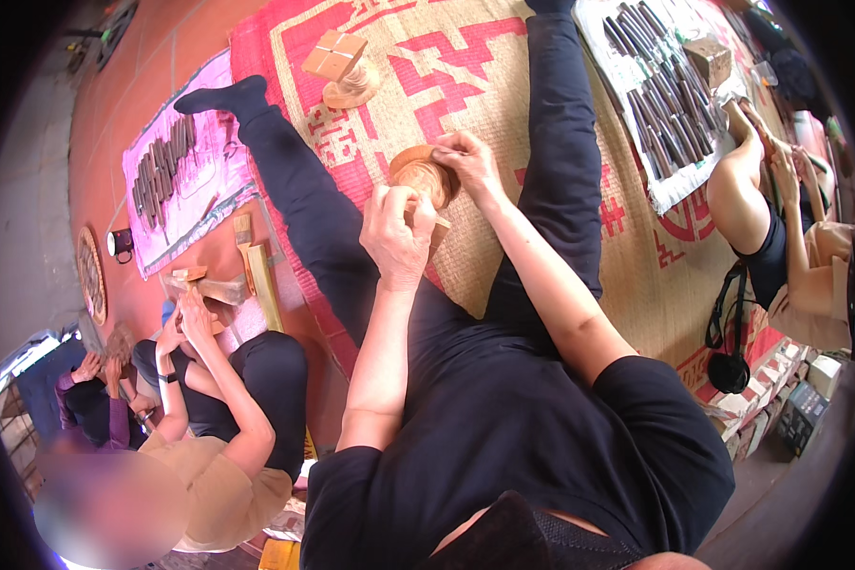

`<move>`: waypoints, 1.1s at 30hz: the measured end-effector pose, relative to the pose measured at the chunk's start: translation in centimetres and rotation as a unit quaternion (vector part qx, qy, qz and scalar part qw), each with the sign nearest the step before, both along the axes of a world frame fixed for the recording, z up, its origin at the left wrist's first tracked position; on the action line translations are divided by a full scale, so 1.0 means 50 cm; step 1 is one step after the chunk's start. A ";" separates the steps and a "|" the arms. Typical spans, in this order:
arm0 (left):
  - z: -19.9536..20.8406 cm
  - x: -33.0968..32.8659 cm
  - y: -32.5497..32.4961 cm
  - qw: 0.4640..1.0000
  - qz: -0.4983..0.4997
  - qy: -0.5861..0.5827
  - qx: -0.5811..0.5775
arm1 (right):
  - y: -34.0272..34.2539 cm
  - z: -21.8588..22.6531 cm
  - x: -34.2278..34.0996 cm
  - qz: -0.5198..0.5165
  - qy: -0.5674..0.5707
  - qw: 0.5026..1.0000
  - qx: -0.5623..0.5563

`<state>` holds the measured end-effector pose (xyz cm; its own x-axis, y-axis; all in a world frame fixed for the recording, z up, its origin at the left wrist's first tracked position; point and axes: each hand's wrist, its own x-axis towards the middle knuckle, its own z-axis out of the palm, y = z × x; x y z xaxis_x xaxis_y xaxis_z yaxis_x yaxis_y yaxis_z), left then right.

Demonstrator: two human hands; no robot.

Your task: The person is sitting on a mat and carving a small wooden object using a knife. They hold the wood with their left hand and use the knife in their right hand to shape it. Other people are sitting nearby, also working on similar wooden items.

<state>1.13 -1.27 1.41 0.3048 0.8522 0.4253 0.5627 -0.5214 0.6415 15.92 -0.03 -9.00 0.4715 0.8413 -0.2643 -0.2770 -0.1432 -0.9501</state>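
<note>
Between my outstretched legs I hold a light-brown carved wooden piece [422,178], with a rounded, grooved middle and a flat end on the far side. My left hand [392,237] is closed on its near end, fingers curled over the edge. At the far right of the piece, the bent fingers of my right hand [469,163] grip its rim. Whether a small tool or paper sits under my fingers, I cannot tell. Farther off on the mat stands a similar wooden piece [352,87] with a square top marked by crossing pale lines and a round base.
A red and straw-coloured woven mat [465,85] lies under me. At left, a pink cloth [195,204] holds several chisels; at right, a white cloth [670,190] bears many more. Co-workers sit close on both sides. A dark mug [120,245] stands at far left.
</note>
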 end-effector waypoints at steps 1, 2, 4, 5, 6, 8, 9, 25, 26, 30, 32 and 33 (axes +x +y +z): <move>0.003 0.003 -0.004 1.000 -0.003 0.002 -0.003 | 0.004 -0.006 -0.005 0.015 -0.077 0.997 -0.015; 0.001 0.004 -0.005 1.000 -0.003 -0.001 -0.003 | 0.010 -0.012 -0.009 0.031 -0.153 0.987 -0.029; -0.004 0.003 -0.005 1.000 -0.003 -0.006 -0.003 | 0.038 -0.007 -0.008 -0.001 -0.244 0.966 -0.088; -0.003 0.001 -0.006 1.000 -0.005 -0.008 -0.006 | 0.052 -0.001 -0.004 -0.018 -0.288 0.950 -0.117; -0.002 -0.004 -0.008 1.000 -0.009 -0.009 -0.009 | 0.063 -0.031 0.003 -0.009 -0.214 0.969 -0.120; -0.003 0.007 0.000 1.000 -0.015 -0.014 0.001 | 0.084 -0.071 0.056 -0.013 -0.077 0.990 -0.119; -0.007 -0.005 -0.001 1.000 -0.008 -0.012 0.011 | 0.078 -0.063 0.046 0.018 -0.142 0.979 -0.142; 0.003 0.025 -0.005 0.999 -0.033 0.033 -0.001 | 0.051 0.016 0.025 0.025 -0.230 0.972 -0.030; 0.001 0.024 -0.002 0.999 -0.032 0.030 0.001 | 0.049 -0.003 0.008 0.031 -0.269 0.963 -0.008; 0.005 0.036 -0.005 0.997 -0.050 0.053 0.012 | 0.045 -0.025 0.001 -0.016 -0.278 0.960 -0.041; 0.008 0.040 -0.005 0.997 -0.051 0.049 0.010 | 0.062 -0.033 0.015 -0.033 -0.283 0.954 -0.088; 0.005 0.039 -0.005 0.998 -0.048 0.046 0.014 | 0.074 -0.041 0.020 -0.041 -0.275 0.954 -0.113</move>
<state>3.08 -1.52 1.64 0.4235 0.8056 0.4144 0.5658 -0.5924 0.5735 16.94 3.65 -11.05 0.6535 0.7461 -0.1278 0.2359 -0.3611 -0.9022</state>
